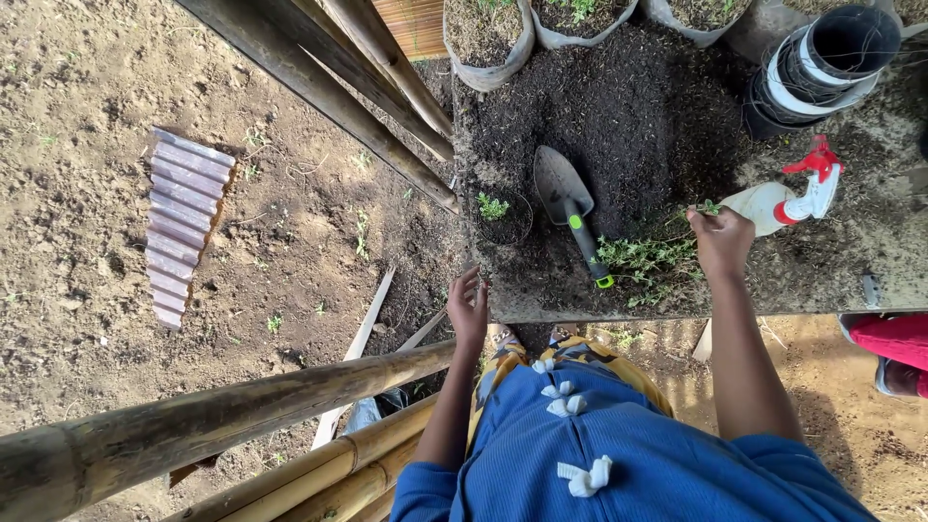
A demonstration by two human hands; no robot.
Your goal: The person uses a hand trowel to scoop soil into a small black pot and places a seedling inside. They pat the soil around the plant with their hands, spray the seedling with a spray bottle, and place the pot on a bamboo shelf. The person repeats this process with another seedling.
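My right hand is closed on a thin green plant cutting above the soil-covered table. A pile of leafy green cuttings lies just left of that hand. My left hand hangs empty with fingers apart at the table's near left corner. A small black pot filled with soil holds a small seedling at the table's left side. Beside it a trowel with a black and green handle lies on the dark soil.
A white spray bottle with a red trigger lies right of my hand. Grow bags and a black-and-white roll stand at the back. Bamboo poles cross near and left. A corrugated sheet scrap lies on the dirt.
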